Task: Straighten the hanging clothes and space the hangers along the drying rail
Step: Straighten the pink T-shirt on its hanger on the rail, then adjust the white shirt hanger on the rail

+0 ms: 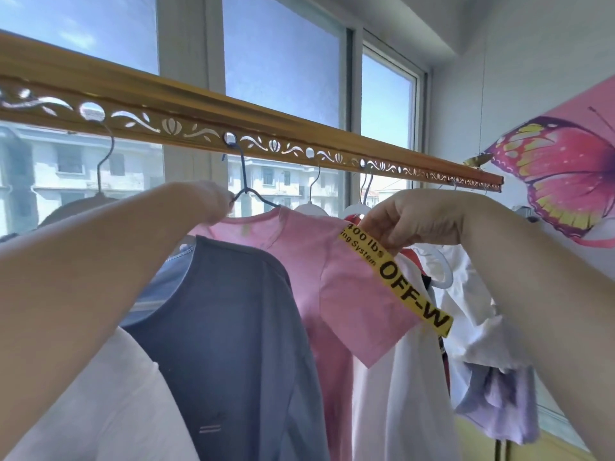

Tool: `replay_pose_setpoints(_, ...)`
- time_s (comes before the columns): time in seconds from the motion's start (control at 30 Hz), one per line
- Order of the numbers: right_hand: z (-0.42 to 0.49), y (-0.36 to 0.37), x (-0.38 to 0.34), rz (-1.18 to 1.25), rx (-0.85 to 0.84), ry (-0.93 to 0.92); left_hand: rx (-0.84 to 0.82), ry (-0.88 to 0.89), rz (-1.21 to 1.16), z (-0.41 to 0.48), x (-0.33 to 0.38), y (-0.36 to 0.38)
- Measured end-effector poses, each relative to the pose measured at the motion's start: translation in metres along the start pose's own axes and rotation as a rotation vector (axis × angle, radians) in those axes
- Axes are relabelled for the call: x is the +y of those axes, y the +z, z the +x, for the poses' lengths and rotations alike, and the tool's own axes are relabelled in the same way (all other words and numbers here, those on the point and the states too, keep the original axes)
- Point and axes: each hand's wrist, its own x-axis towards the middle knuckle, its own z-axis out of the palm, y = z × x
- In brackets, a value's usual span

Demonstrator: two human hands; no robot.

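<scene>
A: The grey top (pixel 233 327) hangs nearest. And the pink shirt (pixel 319 261)?

B: Behind it, on the rail (pixel 299 128). Left hand (pixel 206 202) pinches its hanger (pixel 246 191); right hand (pixel 396 221) grips the sleeve's yellow strap (pixel 409 287), rightward along the rail.

A gold drying rail (pixel 199 104) with cut-out holes runs slantwise. A blue wire hanger (pixel 244 181) hooked in one hole carries a pink shirt (pixel 319 271), crowded between grey-blue and white garments.

- My left hand (pixel 213 201) grips the blue hanger (pixel 248 191) carrying the pink shirt (pixel 319 261).
- My right hand (pixel 399 221) pinches the yellow strap (pixel 409 287) below the rail (pixel 266 128).
</scene>
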Motion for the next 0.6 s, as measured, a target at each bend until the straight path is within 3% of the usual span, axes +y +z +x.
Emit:
replay_pose_setpoints(0.13,0.012,0.013,-0.002,-0.131,0.156,-0.013,-0.024,0.014,-0.031,-0.001,-0.002,0.0)
replay_pose_setpoints(0.27,0.014,0.025,-0.023,0.12,0.159,-0.206,-0.015,-0.033,-0.002,-0.009,-0.001,0.001)
replay_pose_setpoints(0.33,0.02,0.031,-0.029,-0.036,0.27,-0.224,0.024,-0.055,0.047,-0.018,0.006,-0.006)
replay_pose_setpoints(0.43,0.037,0.034,-0.021,-0.352,0.508,-0.148,0.136,-0.109,0.182,-0.029,0.015,-0.023)
replay_pose_setpoints(0.6,0.055,0.036,-0.002,-0.379,0.489,0.012,0.315,-0.182,0.237,-0.048,0.023,-0.05)
